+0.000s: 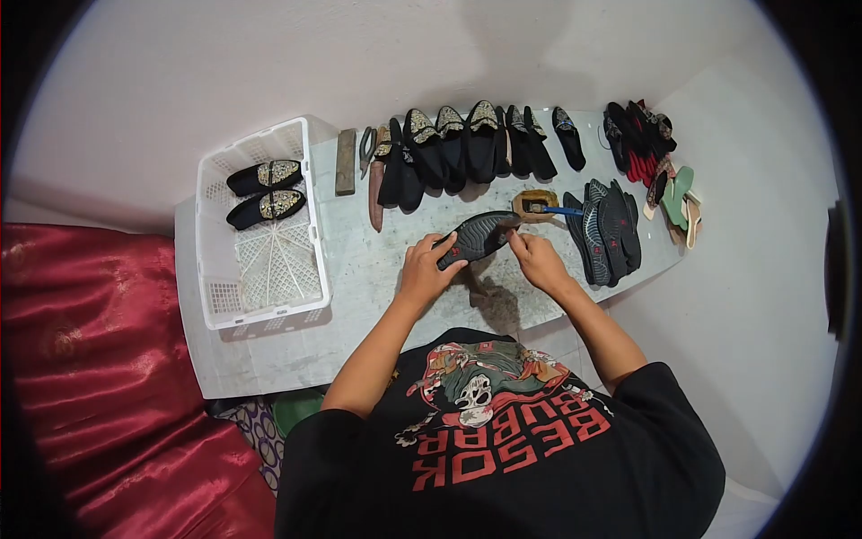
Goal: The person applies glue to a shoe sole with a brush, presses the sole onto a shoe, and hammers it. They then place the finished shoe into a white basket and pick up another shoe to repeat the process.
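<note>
A black shoe sole (479, 239), tread side up with a small red mark, is held above the table in front of me. My left hand (426, 272) grips its heel end, thumb along the near edge. At the toe end, my right hand (540, 262) is closed with thumb and fingers pinching the edge. Whether an upper is joined beneath the sole is hidden. Just past the toe lies a glue-stained container (536, 205) with a blue-handled brush (564, 210) across it. Stacked black soles (611, 234) stand to the right of my right hand.
A white plastic basket (206, 256) at left holds two black patterned shoes (267, 208). Along the back of the table (359, 310) are a wooden block (346, 163), pliers (367, 148), a knife (376, 207) and several black shoe uppers (437, 148). Green and beige pieces (679, 199) lie far right.
</note>
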A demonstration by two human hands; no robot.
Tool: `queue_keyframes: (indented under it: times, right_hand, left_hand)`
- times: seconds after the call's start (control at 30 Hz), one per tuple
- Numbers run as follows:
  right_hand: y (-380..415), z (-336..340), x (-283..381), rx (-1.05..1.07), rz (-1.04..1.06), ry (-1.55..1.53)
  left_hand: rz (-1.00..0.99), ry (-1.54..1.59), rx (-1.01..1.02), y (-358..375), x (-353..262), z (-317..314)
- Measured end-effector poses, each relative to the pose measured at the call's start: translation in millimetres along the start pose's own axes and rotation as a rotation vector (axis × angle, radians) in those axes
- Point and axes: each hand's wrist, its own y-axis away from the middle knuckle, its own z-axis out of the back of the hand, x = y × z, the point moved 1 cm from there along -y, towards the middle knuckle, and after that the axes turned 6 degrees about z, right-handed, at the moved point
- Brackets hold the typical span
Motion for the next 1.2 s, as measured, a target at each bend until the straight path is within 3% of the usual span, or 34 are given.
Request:
queue_keyframes:
  times: [0.2, 0.37, 0.53, 0.6, 0.73, 0.8, 0.93, 1.13, 1.2]
  right_hand:
    - [1.6, 8.3, 23.2, -0.111, 0.076, -0.014]
    - [-10.0, -10.9, -8.6, -0.063, 0.095, 0.056]
    - [-9.4, 5.0, 0.4, -0.034, 0.077, 0.059]
    - [-2.2, 4.0, -4.6, -0.124, 0.094, -0.051]
    - [-0.5, -8.6, -28.5, -0.112, 0.122, 0.058]
    - [-4.9, -6.3, -24.5, -0.102, 0.094, 0.044]
    - [-5.7, 7.1, -5.9, -0.089, 0.095, 0.076]
    - [-11.1, -6.8, -32.7, -0.160, 0.126, -0.016]
    - [-16.5, 0.2, -34.6, -0.085, 0.070, -0.107]
  left_hand:
    - [-0.009, 0.010, -0.019, 0.6, 0.3, -1.3]
    - [-0.020, 0.000, -0.043, -0.5, 0.1, -0.6]
    - [-0.010, 0.016, -0.034, 0.4, 0.3, -2.3]
    - [-0.029, -0.009, -0.056, 2.6, 0.5, -2.6]
    - [-0.038, 0.000, -0.068, 1.0, -0.5, -2.8]
    - [0.003, -0.003, 0.002, 1.5, 1.7, -1.6]
    - [-0.026, -0.019, -0.042, 2.2, -0.2, -0.7]
    - [0.005, -0.019, -0.016, 1.6, -1.4, -1.4]
    - [-0.032, -0.027, -0.039, 1.6, -0.6, -0.6]
